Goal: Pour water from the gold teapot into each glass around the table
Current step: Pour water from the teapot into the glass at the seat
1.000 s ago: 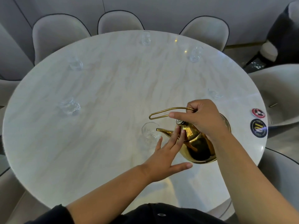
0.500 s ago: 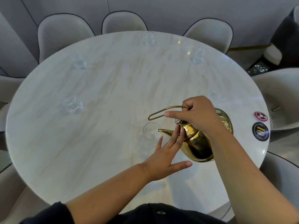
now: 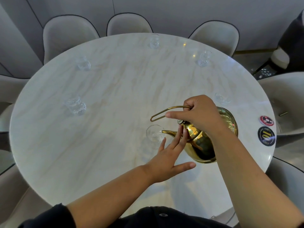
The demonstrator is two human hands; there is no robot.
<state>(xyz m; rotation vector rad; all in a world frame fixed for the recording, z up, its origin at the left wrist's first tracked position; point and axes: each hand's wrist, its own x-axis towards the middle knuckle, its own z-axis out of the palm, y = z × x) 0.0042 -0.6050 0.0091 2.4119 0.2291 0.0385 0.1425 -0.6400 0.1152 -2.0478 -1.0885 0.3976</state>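
Note:
My right hand (image 3: 199,114) grips the thin looped handle of the gold teapot (image 3: 201,145), which is tilted left with its spout tip over the rim of a clear glass (image 3: 154,134) near me. My left hand (image 3: 167,155) is spread flat, its fingertips resting on the teapot lid by the knob. More clear glasses stand around the table: at the left (image 3: 74,106), far left (image 3: 83,64), far middle (image 3: 154,41), far right (image 3: 203,58), and one (image 3: 222,97) just behind my right hand.
The round marble table (image 3: 115,89) is ringed by grey padded chairs (image 3: 69,34). Two round coasters, one red (image 3: 266,120) and one black (image 3: 266,136), lie at the table's right edge.
The teapot and both hands have held nearly the same pose over the near glass; the view shifted slightly as my head moved.

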